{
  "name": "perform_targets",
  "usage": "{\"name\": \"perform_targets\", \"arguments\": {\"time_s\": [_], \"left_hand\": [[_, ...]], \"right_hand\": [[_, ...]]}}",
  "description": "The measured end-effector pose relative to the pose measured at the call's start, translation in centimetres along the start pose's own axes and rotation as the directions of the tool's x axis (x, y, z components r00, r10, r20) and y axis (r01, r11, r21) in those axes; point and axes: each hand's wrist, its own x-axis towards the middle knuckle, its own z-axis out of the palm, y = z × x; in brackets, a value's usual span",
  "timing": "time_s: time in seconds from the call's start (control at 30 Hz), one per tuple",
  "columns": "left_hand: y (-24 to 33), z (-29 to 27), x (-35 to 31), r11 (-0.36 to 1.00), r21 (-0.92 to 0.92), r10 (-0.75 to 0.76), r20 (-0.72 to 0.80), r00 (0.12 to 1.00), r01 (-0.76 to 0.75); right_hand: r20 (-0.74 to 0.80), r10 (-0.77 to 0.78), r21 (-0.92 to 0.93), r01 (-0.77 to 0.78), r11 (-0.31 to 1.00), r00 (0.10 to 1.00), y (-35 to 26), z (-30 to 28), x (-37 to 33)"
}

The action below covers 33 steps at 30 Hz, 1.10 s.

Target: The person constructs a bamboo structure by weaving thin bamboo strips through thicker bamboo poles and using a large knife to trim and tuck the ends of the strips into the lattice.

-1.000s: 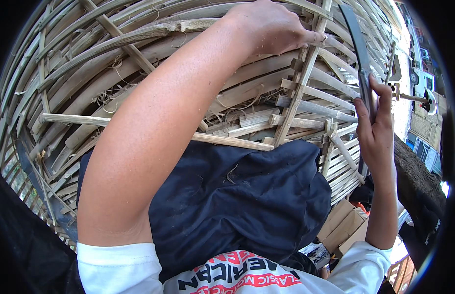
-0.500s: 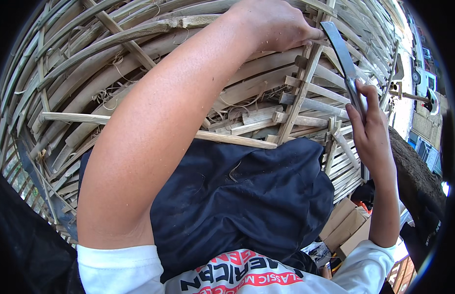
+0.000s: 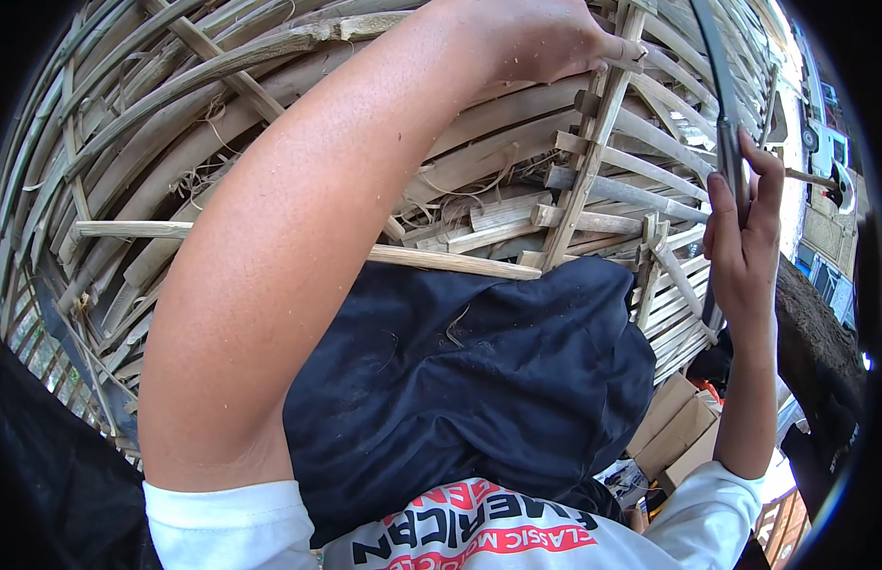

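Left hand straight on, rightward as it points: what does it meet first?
Probably the upright bamboo strip the left hand overlaps in the picture; farther right is the bladed tool in the right hand. Depth is unclear, so contact is uncertain.

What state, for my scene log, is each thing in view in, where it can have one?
lattice: strips crossed, gaps between
long knife: unsheathed, held
left hand: bent, fingers at the lattice
right hand: closed around the long knife
dark cloth: wrinkled
cardboard: open or shut unclear
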Motion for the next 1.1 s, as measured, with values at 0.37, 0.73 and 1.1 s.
{"name": "perform_targets", "arguments": {"time_s": [0.37,0.73,1.1], "left_hand": [[0.5,0.2,0.4,0.996,-0.062,-0.056,0.017,0.998,0.057],[-0.1,1.3,0.0,1.0,0.028,0.013,-0.055,0.998,-0.012],[0.1,1.5,-0.2,0.998,0.054,0.013,-0.117,0.993,-0.007]], "right_hand": [[0.018,-0.114,-0.143,0.116,0.983,0.993,0.2,-0.1,-0.2],[0.049,-0.167,-0.207,0.174,0.963,0.985,1.2,1.3,-0.6],[0.02,-0.002,-0.04,0.003,0.999,1.0,1.0,2.2,-1.1]]}}
